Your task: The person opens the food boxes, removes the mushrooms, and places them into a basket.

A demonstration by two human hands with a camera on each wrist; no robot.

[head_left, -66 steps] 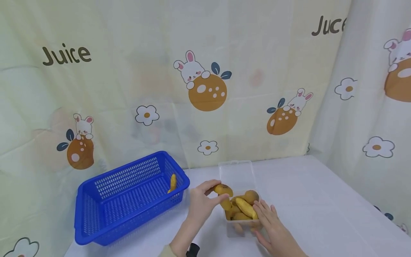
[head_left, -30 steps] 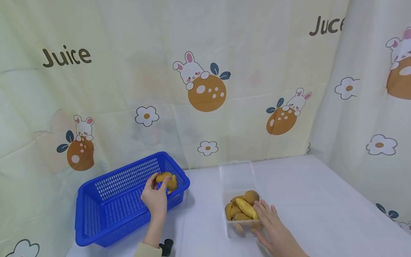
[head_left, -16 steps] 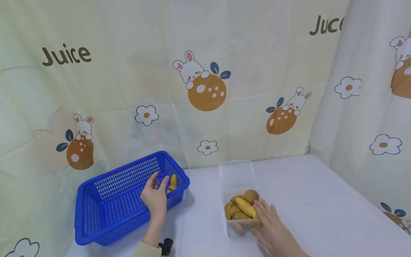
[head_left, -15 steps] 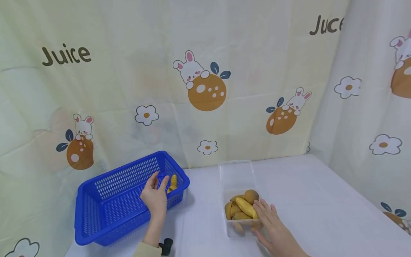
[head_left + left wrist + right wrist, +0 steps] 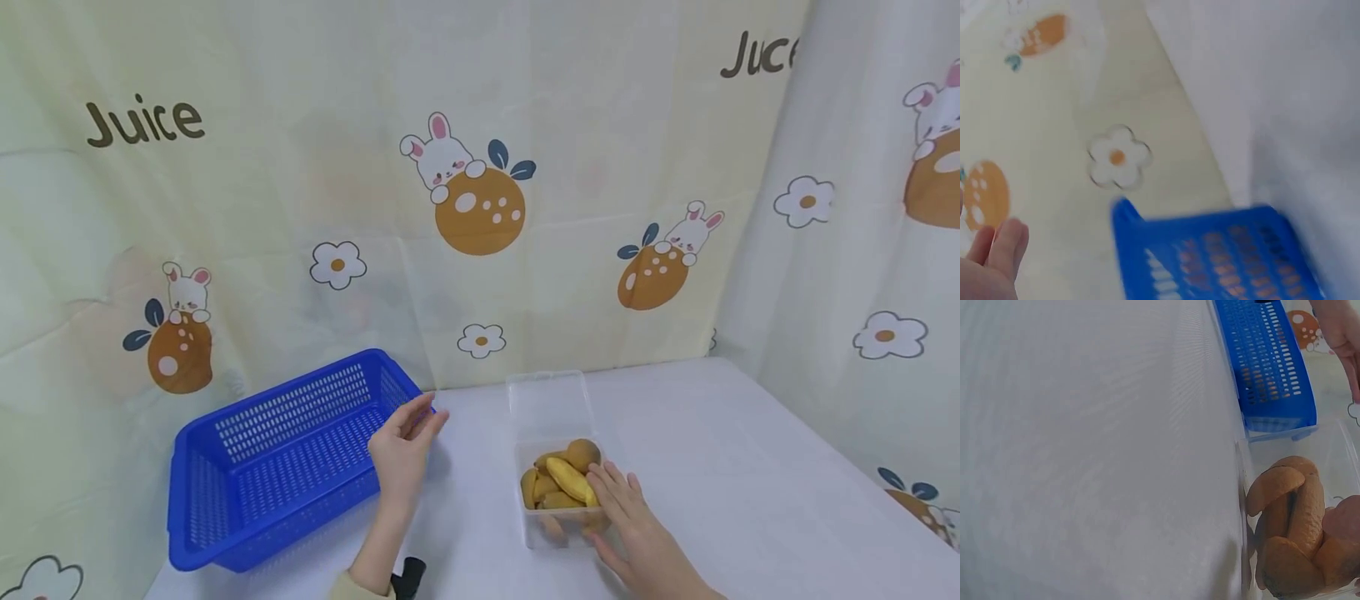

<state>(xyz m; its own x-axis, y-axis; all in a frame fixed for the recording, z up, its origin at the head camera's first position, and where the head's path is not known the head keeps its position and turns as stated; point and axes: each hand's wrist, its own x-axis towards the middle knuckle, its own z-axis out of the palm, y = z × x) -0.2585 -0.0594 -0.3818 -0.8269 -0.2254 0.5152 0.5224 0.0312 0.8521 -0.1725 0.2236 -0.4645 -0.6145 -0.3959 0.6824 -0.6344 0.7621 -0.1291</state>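
My left hand (image 5: 405,450) hangs in the air beside the right end of the blue basket (image 5: 281,475), thumb and fingers apart with nothing between them. It hides the basket corner where yellow pieces lay. My right hand (image 5: 633,533) lies with straight fingers against the right side of a clear plastic box (image 5: 558,527). Inside are several brownish-yellow curved pieces (image 5: 1307,512), a yellow banana-shaped one (image 5: 570,479) on top and a round brown one (image 5: 583,455) at the back. The left wrist view shows my left fingers (image 5: 1007,250) at the left edge, apart from the basket.
The box's clear lid (image 5: 551,404) stands raised behind it. A white cloth covers the table (image 5: 720,467). Behind it hangs a cream curtain (image 5: 345,183) printed with rabbits, oranges and flowers. A black device (image 5: 408,577) sits at my left wrist.
My left hand carried a brownish-yellow curved piece from the box to the basket's right end and let it go. It has since moved right, back out of the basket. My right hand stayed at the box.
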